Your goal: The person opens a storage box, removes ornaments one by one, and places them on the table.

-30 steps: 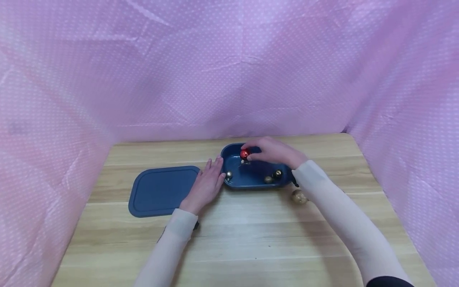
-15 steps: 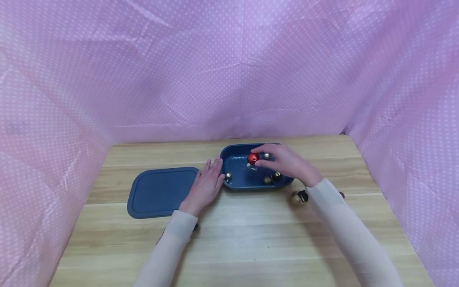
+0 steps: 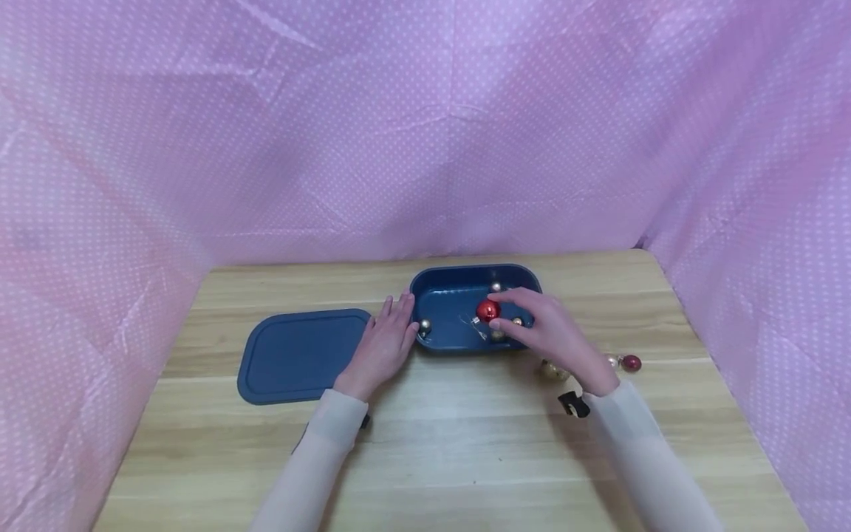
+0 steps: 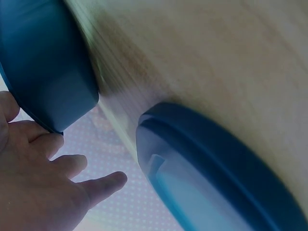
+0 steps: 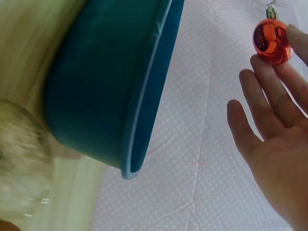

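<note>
The table [image 3: 425, 436] carries a blue container [image 3: 442, 301], its long axis running left to right, and a flat blue lid [image 3: 302, 356] to its left. The left hand [image 3: 380, 343], fingers extended, rests against the container's left end. The right hand [image 3: 555, 329], reaching in from the right, pinches a red ball [image 3: 488, 310] between thumb and fingertips. Governing relation: the ball is held over the container's open top, right of center; it lies right of the left hand and at the right hand's fingertips. Being round, it offers no long axis; its metal cap [image 3: 475, 320] points left and nearward.
</note>
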A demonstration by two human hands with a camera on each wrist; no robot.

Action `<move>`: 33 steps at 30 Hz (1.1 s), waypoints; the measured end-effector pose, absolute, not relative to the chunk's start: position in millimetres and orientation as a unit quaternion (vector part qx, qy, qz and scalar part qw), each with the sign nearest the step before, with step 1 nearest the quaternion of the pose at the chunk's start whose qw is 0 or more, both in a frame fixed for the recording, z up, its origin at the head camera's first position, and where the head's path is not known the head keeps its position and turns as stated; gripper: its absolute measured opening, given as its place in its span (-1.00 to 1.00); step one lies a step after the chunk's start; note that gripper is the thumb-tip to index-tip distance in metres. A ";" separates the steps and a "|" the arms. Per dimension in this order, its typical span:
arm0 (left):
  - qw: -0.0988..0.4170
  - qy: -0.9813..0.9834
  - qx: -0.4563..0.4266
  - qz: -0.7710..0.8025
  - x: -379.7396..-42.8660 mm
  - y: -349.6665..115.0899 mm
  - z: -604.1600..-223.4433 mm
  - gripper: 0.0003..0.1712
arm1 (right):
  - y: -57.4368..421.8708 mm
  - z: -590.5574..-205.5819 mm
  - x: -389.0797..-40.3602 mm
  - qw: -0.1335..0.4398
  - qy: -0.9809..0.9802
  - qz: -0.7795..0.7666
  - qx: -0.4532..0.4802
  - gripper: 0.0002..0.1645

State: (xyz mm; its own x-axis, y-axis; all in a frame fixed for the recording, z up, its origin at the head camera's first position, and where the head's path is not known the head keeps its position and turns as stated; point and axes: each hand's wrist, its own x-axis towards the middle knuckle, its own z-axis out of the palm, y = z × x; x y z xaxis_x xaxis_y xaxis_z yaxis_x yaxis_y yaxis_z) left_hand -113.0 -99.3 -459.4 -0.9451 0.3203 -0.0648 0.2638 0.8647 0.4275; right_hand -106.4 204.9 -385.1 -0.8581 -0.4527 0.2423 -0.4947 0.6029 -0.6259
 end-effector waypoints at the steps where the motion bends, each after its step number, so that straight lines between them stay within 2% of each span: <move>1: 0.065 0.963 0.152 0.212 -113.2 -99.0 -459.4 -0.29 | 205.6 -386.7 -103.8 0.039 -0.894 0.358 0.266 -0.47; 11: 0.060 0.964 0.146 0.215 -111.9 -97.0 -460.5 -0.28 | 218.6 -415.2 -71.2 0.131 -0.896 0.337 0.260 -0.47; 19: 0.059 0.965 0.143 0.212 -111.8 -96.8 -458.8 -0.29 | 233.5 -442.3 -56.4 0.175 -0.887 0.310 0.294 -0.45; 33: 0.067 0.965 0.139 0.213 -113.3 -96.4 -458.7 -0.29 | 250.9 -458.1 -51.7 0.143 -0.900 0.271 0.309 -0.47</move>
State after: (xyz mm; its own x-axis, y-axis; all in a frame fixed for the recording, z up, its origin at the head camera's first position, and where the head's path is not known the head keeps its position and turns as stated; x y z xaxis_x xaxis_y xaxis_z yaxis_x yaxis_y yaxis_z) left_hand -113.3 -96.4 -458.7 -0.9521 0.2976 -0.0708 0.2403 0.8708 0.4289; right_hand -51.7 250.9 -458.1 -0.7679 -0.4787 0.4256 -0.6341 0.6618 -0.3998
